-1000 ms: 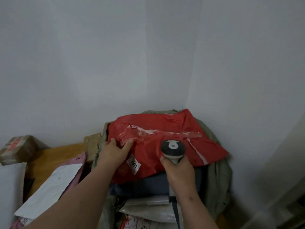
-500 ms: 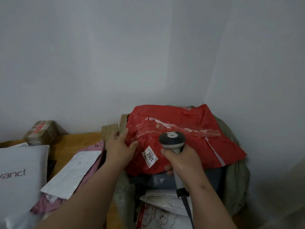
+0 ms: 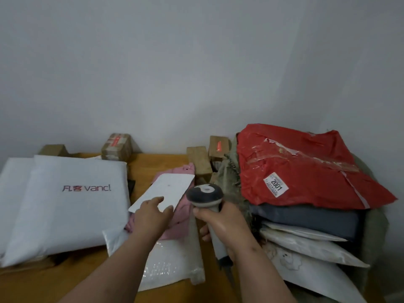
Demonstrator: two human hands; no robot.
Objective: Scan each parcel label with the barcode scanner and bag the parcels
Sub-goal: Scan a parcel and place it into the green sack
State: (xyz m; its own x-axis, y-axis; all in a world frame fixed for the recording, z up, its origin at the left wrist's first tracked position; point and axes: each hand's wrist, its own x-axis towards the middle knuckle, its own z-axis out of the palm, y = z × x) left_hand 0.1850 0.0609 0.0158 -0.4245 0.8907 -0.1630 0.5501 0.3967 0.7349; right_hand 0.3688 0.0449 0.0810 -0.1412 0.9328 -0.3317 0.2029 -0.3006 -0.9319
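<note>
Gripping the barcode scanner (image 3: 205,196) by its handle, the right hand (image 3: 220,221) has its fingers (image 3: 204,231) curled tight round the pale shaft, the dark head standing above the knuckles. Just to the left, the left hand (image 3: 153,215) lies with relaxed, fairly straight fingers (image 3: 156,201) on the near edge of a white flat parcel (image 3: 168,191), holding nothing that I can make out. Under that parcel and under the left palm is a pink parcel (image 3: 181,217), and nearer the person than both hands lies a clear bubble-wrap parcel (image 3: 172,259). Left of the left fingers sits a big white mailer (image 3: 65,204) with red and grey lettering. Right of the scanner hand, a grey-green sack (image 3: 229,182) holds a stack of parcels; on top is a red parcel (image 3: 306,171) with its white label (image 3: 276,184) facing up, apart from both hands. Beyond the fingers, small brown boxes (image 3: 117,146) stand along the wall on the wooden surface (image 3: 144,169).
</note>
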